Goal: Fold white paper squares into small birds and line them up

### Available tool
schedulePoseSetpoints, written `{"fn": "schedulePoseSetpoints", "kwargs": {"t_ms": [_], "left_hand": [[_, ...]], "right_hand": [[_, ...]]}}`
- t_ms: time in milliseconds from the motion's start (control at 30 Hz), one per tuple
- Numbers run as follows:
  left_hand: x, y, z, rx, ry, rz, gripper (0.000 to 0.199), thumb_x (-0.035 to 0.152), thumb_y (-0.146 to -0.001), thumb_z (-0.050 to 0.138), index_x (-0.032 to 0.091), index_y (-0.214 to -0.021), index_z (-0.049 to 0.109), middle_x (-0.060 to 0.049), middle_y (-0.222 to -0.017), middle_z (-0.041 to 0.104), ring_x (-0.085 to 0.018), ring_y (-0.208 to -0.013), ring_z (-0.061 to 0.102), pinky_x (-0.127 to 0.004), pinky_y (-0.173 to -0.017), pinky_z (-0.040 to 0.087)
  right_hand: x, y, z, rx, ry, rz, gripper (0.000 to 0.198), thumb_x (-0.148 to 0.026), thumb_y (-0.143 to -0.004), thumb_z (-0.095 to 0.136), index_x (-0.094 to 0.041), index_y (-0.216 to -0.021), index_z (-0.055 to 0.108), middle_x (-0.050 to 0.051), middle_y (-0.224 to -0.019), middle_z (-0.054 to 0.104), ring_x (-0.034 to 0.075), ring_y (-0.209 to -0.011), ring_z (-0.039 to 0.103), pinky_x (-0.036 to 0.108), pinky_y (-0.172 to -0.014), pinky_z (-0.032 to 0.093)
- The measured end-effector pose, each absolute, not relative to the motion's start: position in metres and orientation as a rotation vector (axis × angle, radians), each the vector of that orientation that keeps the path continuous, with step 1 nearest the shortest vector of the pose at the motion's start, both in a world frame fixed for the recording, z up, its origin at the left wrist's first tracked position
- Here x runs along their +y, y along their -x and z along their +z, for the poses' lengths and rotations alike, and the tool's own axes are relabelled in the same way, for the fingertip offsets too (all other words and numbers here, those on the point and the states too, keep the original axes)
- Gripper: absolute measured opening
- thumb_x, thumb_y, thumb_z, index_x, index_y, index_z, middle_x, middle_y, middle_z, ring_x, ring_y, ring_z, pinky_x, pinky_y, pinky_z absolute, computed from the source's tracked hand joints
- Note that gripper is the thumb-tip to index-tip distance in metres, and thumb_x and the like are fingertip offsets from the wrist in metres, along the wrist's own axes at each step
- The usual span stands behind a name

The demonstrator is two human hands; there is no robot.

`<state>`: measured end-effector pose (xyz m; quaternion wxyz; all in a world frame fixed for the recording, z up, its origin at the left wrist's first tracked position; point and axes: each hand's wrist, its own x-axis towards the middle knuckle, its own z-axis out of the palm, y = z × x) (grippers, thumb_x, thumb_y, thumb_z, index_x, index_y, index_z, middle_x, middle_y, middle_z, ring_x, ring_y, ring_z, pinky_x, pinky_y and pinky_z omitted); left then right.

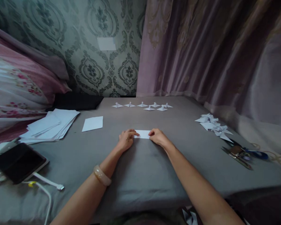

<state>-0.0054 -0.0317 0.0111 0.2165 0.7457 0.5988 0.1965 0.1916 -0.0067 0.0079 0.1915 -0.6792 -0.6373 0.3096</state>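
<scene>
A narrow white strip of folded paper (143,134) lies flat on the grey cloth in front of me. My left hand (126,139) rests at its left end, fingertips on the paper. At the opposite end, my right hand (158,137) pinches the paper's edge between thumb and fingers. A pale bangle (102,175) circles my left wrist. Beyond the hands, several folded white paper cranes (142,104) stand in rows near the far edge. A single square sheet (92,123) lies to the left of my left hand.
A stack of white paper (51,125) lies at left, behind a black tablet-like device (20,162) and white cable (48,181). Several more paper cranes (213,125) are piled at right, near scissors with blue handles (255,153). A curtain (189,47) borders the table's right side.
</scene>
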Motion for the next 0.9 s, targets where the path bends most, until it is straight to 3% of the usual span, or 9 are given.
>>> {"fn": "schedulePoseSetpoints", "kwargs": {"t_ms": [100,200,300,467,600,800,900], "left_hand": [[-0.034,0.003,0.015,1.674,-2.069,0.526,0.039,0.013,-0.083,0.041,0.03,-0.101,0.071,-0.003,-0.123,0.06,-0.028,-0.109,0.051,-0.049,-0.091,0.039],[-0.035,-0.003,0.017,1.703,-2.169,0.507,0.023,0.03,-0.083,0.054,0.031,-0.101,0.069,-0.005,-0.12,0.061,-0.03,-0.108,0.05,-0.05,-0.089,0.036],[-0.03,-0.014,0.018,1.66,-2.388,0.49,0.028,0.042,-0.08,0.062,0.029,-0.104,0.067,-0.007,-0.115,0.062,-0.03,-0.108,0.049,-0.046,-0.089,0.035],[-0.02,-0.029,0.016,1.334,-2.675,0.381,0.024,0.032,-0.093,0.046,0.02,-0.1,0.064,-0.009,-0.109,0.063,-0.023,-0.101,0.054,-0.036,-0.085,0.04],[-0.023,-0.036,0.015,1.195,-2.841,0.293,0.026,0.019,-0.095,0.037,0.016,-0.091,0.062,-0.011,-0.095,0.062,-0.023,-0.092,0.055,-0.036,-0.083,0.043],[-0.023,-0.04,0.01,1.212,-2.899,0.322,0.023,0.018,-0.095,0.036,0.016,-0.094,0.059,-0.011,-0.096,0.063,-0.023,-0.091,0.056,-0.037,-0.082,0.045],[-0.02,-0.038,0.008,1.268,-2.85,0.436,0.022,0.018,-0.094,0.037,0.016,-0.092,0.058,-0.009,-0.092,0.063,-0.022,-0.088,0.057,-0.035,-0.081,0.046]], "right_hand": [[-0.008,-0.21,0.014,-1.812,1.911,0.906,0.024,-0.003,-0.059,0.056,-0.017,-0.075,0.067,-0.001,-0.066,0.064,0.011,-0.058,0.054,0.019,-0.054,0.038],[-0.01,-0.228,0.017,-1.836,1.907,0.914,0.02,-0.004,-0.059,0.056,-0.017,-0.071,0.066,-0.002,-0.061,0.061,0.01,-0.055,0.052,0.019,-0.051,0.035],[-0.012,-0.239,0.017,-1.875,1.854,0.9,0.022,-0.005,-0.06,0.055,-0.017,-0.075,0.067,-0.002,-0.067,0.063,0.01,-0.059,0.054,0.018,-0.052,0.035],[-0.013,-0.241,0.012,-1.952,1.741,0.843,0.022,-0.009,-0.067,0.053,-0.017,-0.082,0.067,-0.001,-0.072,0.064,0.012,-0.066,0.056,0.02,-0.061,0.04],[-0.01,-0.239,0.011,-2.007,1.649,0.786,0.025,-0.007,-0.071,0.05,-0.015,-0.087,0.068,0.003,-0.083,0.064,0.014,-0.075,0.057,0.023,-0.072,0.043],[-0.01,-0.231,0.017,-2.208,1.377,0.743,0.054,0.004,-0.066,0.049,-0.021,-0.112,0.063,0.005,-0.114,0.058,0.016,-0.103,0.054,0.027,-0.093,0.04],[-0.011,-0.227,0.017,-2.226,1.294,0.645,0.039,-0.001,-0.073,0.052,-0.022,-0.102,0.066,0.005,-0.115,0.058,0.017,-0.108,0.051,0.032,-0.097,0.038]]}}
